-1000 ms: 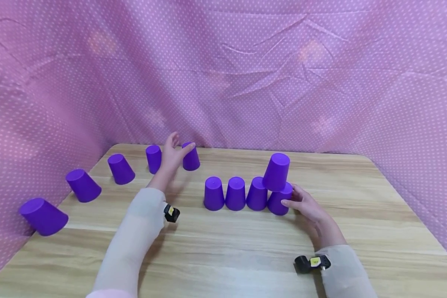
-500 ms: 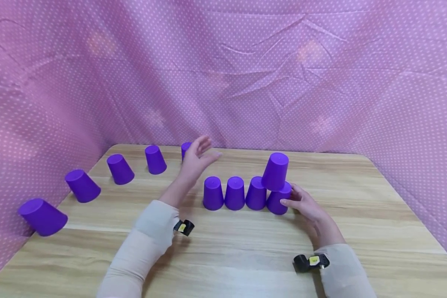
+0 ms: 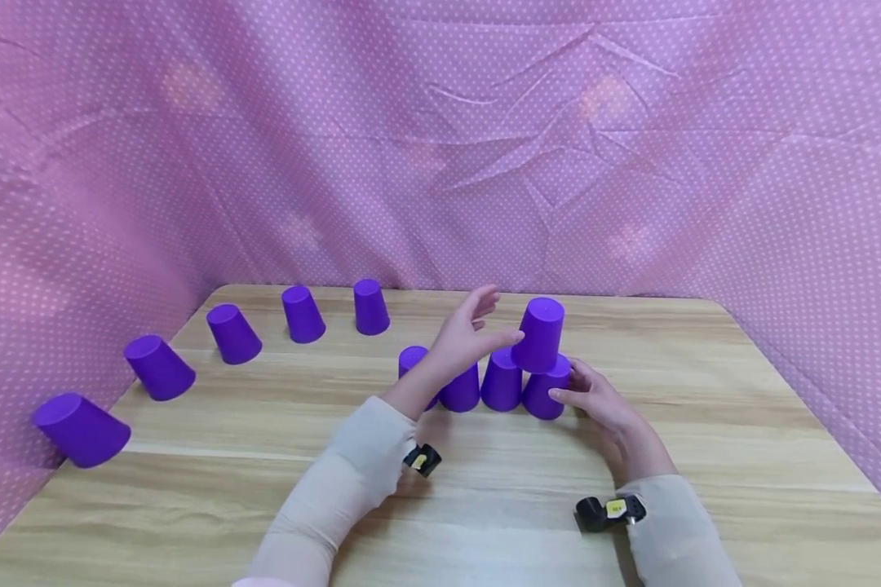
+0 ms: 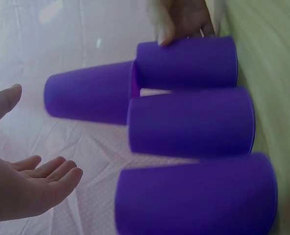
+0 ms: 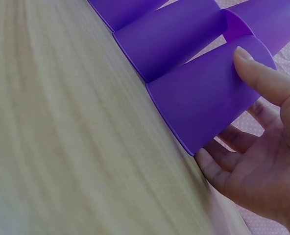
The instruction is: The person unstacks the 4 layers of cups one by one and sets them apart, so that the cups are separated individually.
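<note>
Four upside-down purple plastic cups stand in a row mid-table, the rightmost cup at its end. One upper cup sits upside down across the tops of the two right-hand cups. My right hand holds the rightmost cup, thumb on its near side and fingers round the far side. My left hand hovers over the row's left part, its fingers spread and relaxed, the thumb tip beside the upper cup. In the left wrist view, a gap shows between my left hand and the upper cup.
Several more upside-down purple cups curve along the table's left and back, from the near left cup to the far back cup. Pink dotted cloth hangs around the wooden table. Each wrist wears a small black camera.
My left hand has moved right from the back cups, bringing its thumb beside the upper cup. The right hand keeps its hold on the rightmost cup.
</note>
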The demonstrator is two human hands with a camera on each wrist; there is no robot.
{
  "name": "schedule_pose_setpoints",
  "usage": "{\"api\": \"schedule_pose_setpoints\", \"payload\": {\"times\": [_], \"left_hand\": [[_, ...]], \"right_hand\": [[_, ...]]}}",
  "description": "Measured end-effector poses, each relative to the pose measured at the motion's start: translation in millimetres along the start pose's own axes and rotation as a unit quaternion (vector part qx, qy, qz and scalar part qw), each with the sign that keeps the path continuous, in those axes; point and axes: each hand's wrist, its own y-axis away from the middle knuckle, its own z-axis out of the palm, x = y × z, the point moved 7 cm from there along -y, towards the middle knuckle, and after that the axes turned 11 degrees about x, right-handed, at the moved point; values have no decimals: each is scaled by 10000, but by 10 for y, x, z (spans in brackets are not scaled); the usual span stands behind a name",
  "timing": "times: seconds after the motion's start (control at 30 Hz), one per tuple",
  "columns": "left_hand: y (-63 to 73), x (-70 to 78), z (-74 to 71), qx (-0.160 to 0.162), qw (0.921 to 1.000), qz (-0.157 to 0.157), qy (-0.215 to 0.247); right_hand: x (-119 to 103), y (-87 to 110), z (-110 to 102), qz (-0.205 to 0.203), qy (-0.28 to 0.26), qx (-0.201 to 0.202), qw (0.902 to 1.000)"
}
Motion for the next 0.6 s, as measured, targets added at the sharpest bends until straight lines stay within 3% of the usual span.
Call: {"api": "schedule_pose_setpoints", "payload": {"times": [0.13, 0.37, 0.6], "left_hand": [[-22, -75, 159, -76, 9992, -303, -244], [-59, -132, 350, -67, 9988, -331, -367], [-61, -188, 442, -138, 9988, -277, -377]], "right_hand": [[-2, -5, 5, -11, -13, 7, 10000], [2, -14, 21, -51, -139, -83, 9999], [-7, -1, 18, -91, -233, -108, 9996]]}}
